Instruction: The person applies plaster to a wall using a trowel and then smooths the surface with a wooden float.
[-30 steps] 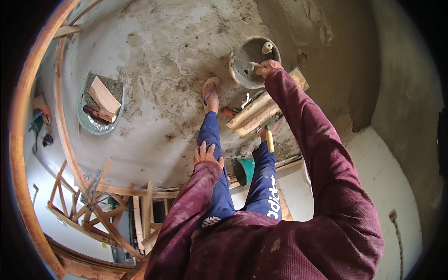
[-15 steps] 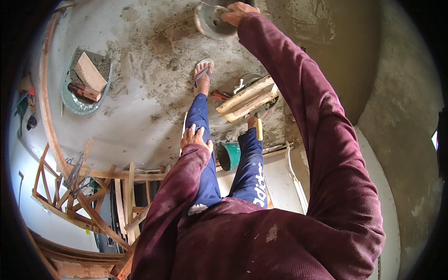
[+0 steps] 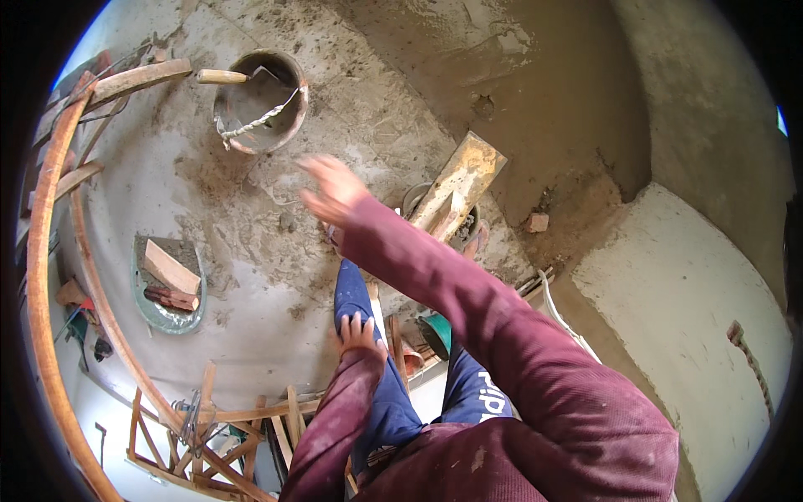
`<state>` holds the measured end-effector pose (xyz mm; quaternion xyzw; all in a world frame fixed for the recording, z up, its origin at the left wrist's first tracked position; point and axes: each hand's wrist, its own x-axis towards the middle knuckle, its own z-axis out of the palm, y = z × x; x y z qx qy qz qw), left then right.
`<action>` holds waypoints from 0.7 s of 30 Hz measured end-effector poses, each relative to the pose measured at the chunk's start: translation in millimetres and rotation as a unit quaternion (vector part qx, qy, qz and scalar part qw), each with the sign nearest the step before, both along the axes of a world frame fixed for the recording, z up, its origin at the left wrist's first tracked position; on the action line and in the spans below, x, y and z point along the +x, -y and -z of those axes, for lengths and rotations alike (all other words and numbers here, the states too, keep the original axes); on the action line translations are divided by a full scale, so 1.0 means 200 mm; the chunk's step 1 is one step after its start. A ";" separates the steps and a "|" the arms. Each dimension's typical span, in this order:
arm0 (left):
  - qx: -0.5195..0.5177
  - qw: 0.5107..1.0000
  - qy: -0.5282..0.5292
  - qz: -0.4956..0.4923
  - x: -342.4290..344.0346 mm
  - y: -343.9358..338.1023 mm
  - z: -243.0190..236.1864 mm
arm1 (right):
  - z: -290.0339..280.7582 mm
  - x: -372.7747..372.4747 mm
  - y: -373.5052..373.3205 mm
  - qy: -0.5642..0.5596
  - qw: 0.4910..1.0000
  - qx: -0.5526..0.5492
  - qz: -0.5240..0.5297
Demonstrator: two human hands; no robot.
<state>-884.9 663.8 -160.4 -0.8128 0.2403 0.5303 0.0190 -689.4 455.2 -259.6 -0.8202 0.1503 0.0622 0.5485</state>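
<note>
Bucket (image 3: 288, 134) just let go: half a second ago the right hand (image 3: 336, 188) was on its handle, now it stands on the floor (image 3: 259, 301), apart from that hand, up and to its left, trowel (image 3: 222, 76) across the rim. Right hand blurred, fingers spread, seemingly nothing held; left hand (image 3: 360, 333) lies spread on the trouser leg (image 3: 351, 289). Bucket's shift looks done

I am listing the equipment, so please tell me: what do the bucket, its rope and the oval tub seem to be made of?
Bucket: dull, perhaps plastic or rubber; it is smeared grey, so this stays open.
Rope: probably fibre or cloth, matt, since pale strands look twisted together.
Tub: likely plastic, smooth and slightly shiny, judging by its thin, rounded green wall.
</note>
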 end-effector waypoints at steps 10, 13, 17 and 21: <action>-0.059 0.971 0.021 -0.229 -0.40 0.80 0.88 | 0.34 -2.05 0.21 -0.480 0.858 0.077 0.169; -0.022 0.970 -0.088 -0.224 -0.39 1.07 0.99 | 0.58 -2.27 0.24 -0.493 0.787 0.209 0.307; -0.049 0.951 -0.102 -0.287 -0.44 1.15 1.09 | 0.71 -2.53 0.23 -0.428 0.827 0.171 0.323; 0.013 0.932 -0.169 -0.319 -0.19 1.10 0.85 | 0.36 -2.61 0.20 -0.478 0.839 0.122 0.231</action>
